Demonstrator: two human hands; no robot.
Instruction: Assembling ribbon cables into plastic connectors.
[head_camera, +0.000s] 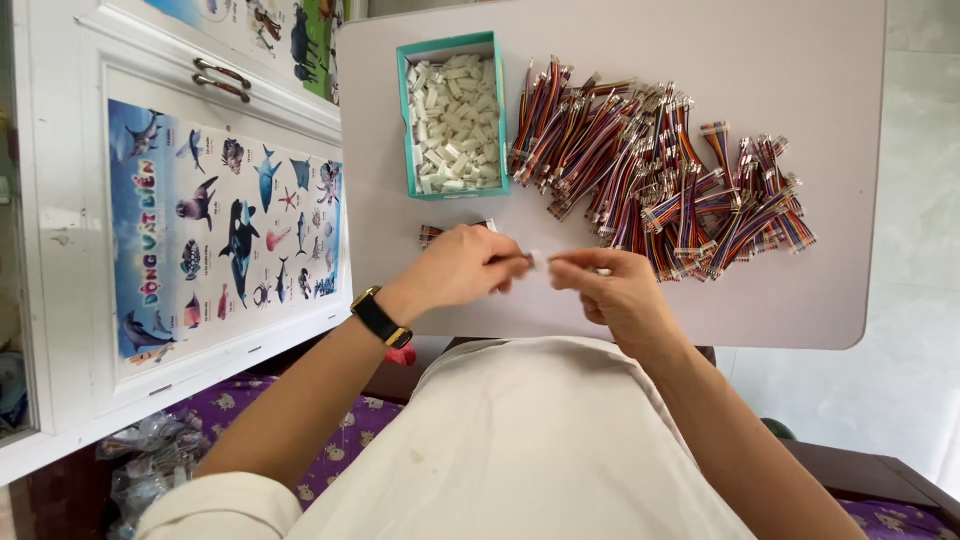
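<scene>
My left hand and my right hand meet over the near part of a pale table. Between their fingertips they pinch a small white plastic connector joined to a short multicoloured wire bundle; most of it is hidden by my fingers. A black watch sits on my left wrist. A teal box full of white plastic connectors stands at the far left of the table. To its right lies a wide pile of multicoloured wire bundles. One loose wire bundle lies just behind my left hand.
A white cabinet door with a sea-animal poster and metal handles stands at the left. Purple patterned fabric and crumpled clear plastic bags lie below it. A pale tiled floor shows at the right.
</scene>
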